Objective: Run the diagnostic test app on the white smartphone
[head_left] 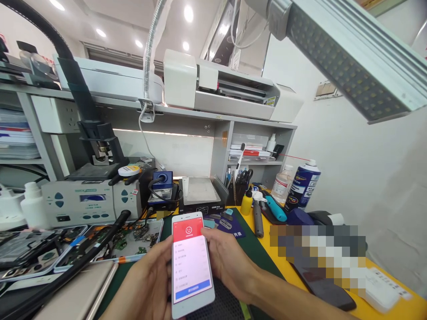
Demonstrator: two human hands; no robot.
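A white smartphone [192,266] is held upright at the front middle, its lit screen turned to me. The screen has a red top with a sad-face icon, a white list below and a blue button at the bottom. My left hand [151,273] is closed around the phone's left edge, with most fingers hidden behind it. Along the right edge my right hand [230,255] also grips the phone, its thumb near the upper corner. Below the phone lie a green mat [258,251] and a dark perforated surface [222,300].
To the left, a hot-air station [90,202] stands behind trays of phone parts [143,231], with a black hose [110,240] crossing them. A spray can [303,184], yellow bottle [247,202] and dark phone [322,282] are to the right. A lamp [360,58] hangs overhead.
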